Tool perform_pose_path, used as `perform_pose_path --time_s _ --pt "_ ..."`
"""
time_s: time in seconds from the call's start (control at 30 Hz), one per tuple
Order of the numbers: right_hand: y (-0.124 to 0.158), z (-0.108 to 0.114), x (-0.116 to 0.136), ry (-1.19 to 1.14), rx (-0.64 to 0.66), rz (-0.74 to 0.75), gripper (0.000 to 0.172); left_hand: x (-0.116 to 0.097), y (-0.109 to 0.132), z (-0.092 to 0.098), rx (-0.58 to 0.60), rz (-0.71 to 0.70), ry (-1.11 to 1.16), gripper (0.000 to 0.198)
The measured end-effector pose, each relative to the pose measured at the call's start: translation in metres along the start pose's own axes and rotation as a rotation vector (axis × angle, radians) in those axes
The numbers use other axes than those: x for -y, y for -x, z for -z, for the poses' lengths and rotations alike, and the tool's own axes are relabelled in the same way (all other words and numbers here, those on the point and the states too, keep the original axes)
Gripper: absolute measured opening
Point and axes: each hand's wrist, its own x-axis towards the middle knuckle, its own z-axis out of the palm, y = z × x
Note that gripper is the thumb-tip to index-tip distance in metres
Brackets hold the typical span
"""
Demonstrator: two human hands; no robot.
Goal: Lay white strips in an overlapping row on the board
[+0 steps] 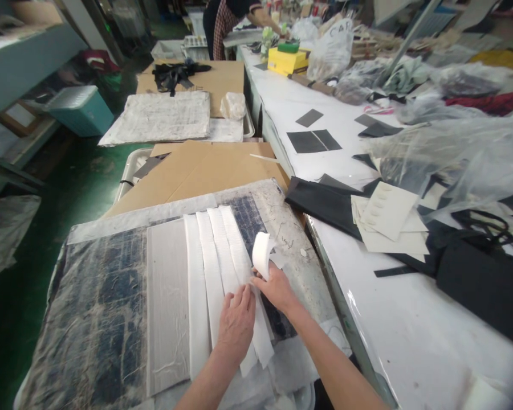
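Several white fabric strips (216, 250) lie side by side on a thin grey sheet (168, 307), spread over a worn, cloth-covered board (106, 319). My left hand (237, 322) rests on the right-hand strips, its fingers laid down flat. Close to those fingertips, my right hand (276, 287) is closed on a white strip (262, 250) whose end curls upward above the thumb. What its other fingers touch underneath is hidden.
Along the right runs a white table (389, 330) bearing black fabric pieces (474, 279), cream cards (391, 210) and plastic bags (333, 48). Brown cardboard (196, 171) lies beyond the board. A person (222, 25) works at the far end. A teal bin (81, 111) stands left.
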Motion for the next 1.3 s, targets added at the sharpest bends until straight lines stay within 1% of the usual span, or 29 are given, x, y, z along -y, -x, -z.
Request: perform_pose_path --time_s 0.07,0.13,0.27,0.47,0.67,0.93,1.07,1.3 --pt "-0.017 -0.003 0.005 0.066 0.042 0.048 0.024 0.0 -0.001 0.001 0.0 -0.001 -0.009 0.045" --pt "-0.029 -0.006 0.008 0.137 0.077 0.089 0.021 0.0 -0.002 0.001 0.005 0.002 -0.01 0.043" --pt "-0.039 -0.009 0.01 0.263 0.114 0.143 0.018 0.0 -0.001 0.001 0.005 0.009 0.002 0.042" --pt "-0.044 -0.009 0.014 0.392 0.153 0.19 0.02 -0.002 0.0 0.002 0.006 0.03 0.023 0.042" --pt "-0.049 -0.008 0.017 0.503 0.188 0.203 0.019 -0.002 0.0 0.0 0.0 0.03 0.011 0.04" --pt "-0.062 -0.01 0.02 0.613 0.272 0.194 0.028 -0.003 0.0 0.002 -0.016 0.037 -0.017 0.039" --pt "-0.06 -0.01 0.022 0.648 0.278 0.202 0.028 -0.004 0.0 0.002 -0.02 0.041 -0.015 0.04" --pt "-0.05 -0.007 0.03 0.702 0.264 0.262 0.026 -0.004 0.002 -0.002 -0.033 0.044 -0.009 0.041"
